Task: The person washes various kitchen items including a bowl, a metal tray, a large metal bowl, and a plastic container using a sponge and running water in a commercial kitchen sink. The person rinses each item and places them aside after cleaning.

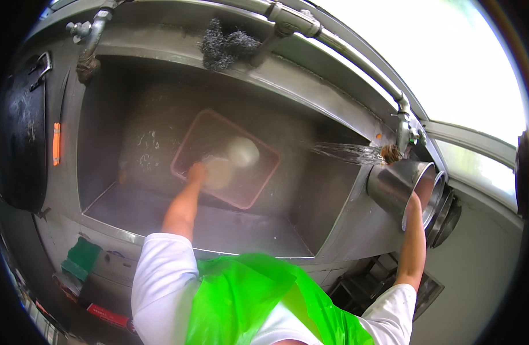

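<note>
Inside the large stainless-steel sink [247, 235], a pink plastic basin [263, 181] sits at an angle. My left hand [197, 173] is in this basin, at the edge of a pale round item [219, 172], with its fingers blurred. Close by lies a white rounded item [244, 152]; I cannot tell what either item is. On the right, my right hand [414, 202] reaches into the mouth of a tilted stainless-steel pot [387, 183], whose wall hides the fingers. Water sprays leftward into the sink from a tap [403, 133] with a wrapped outlet [390, 154].
A second tap [94, 36] stands at the left rear. Steel-wool scourers [225, 43] rest on the back ledge below a metal pipe [350, 54]. An orange-handled tool [56, 144] and a black lid-like item [21, 133] lie at left. More metal vessels [445, 215] stand behind the pot.
</note>
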A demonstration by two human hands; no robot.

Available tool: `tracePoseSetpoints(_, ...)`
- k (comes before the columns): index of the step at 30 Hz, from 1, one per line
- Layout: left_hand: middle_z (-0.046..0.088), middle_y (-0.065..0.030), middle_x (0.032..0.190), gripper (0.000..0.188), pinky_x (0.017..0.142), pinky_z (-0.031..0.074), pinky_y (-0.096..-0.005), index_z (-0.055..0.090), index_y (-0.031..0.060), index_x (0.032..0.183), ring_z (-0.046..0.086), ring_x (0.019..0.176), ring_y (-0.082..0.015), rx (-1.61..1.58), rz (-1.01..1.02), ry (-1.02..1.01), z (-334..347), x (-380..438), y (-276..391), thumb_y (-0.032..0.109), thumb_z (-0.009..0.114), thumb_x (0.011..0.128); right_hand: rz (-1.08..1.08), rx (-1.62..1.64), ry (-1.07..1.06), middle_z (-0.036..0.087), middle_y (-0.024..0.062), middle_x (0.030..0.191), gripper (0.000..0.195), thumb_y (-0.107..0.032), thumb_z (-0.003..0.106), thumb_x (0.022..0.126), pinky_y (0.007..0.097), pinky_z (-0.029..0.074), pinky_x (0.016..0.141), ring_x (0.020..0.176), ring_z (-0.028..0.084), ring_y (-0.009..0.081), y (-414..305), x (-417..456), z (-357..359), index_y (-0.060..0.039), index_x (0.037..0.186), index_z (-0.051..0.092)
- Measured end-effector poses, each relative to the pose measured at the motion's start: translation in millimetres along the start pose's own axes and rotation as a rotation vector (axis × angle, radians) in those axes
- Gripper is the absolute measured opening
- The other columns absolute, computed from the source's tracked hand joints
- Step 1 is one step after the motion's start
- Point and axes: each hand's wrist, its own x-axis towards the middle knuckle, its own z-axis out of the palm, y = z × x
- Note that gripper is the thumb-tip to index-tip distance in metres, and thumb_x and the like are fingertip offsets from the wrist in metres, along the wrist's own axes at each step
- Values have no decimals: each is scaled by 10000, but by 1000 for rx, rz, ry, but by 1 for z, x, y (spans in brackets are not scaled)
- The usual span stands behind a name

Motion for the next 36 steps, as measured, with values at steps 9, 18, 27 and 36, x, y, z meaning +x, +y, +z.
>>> tracePoseSetpoints(9,579,-175,1039,501,823,495,-476,560,78,1178,566,984,-374,-47,784,661,-83,-96,149,10,665,694,-503,-1029,7,601,150,1291,404,-233,572,951,396,447,1024,1211,560,284,-14,52,85,-65,1318,572)
tracePoseSetpoints(18,564,-222,1156,609,863,518,-488,546,191,1317,575,1083,-387,245,954,352,-78,-140,358,525,672,825,-577,-1173,133,592,171,1304,408,-251,568,941,391,438,1036,1221,556,276,12,52,36,-84,1314,584)
tracePoseSetpoints(27,589,-189,1136,563,909,492,-472,564,211,1311,588,1055,-362,323,1000,334,-68,-173,360,575,576,882,-786,-1501,587,590,268,1240,405,-253,667,802,469,482,943,1163,573,388,52,107,29,-3,1121,662)
tracePoseSetpoints(36,649,-222,1148,569,936,468,-444,606,120,1270,607,1099,-382,-366,562,469,-69,-147,211,560,536,916,-595,-1228,813,677,203,1061,279,-139,597,847,514,506,815,951,643,443,-51,-53,74,-114,1125,600)
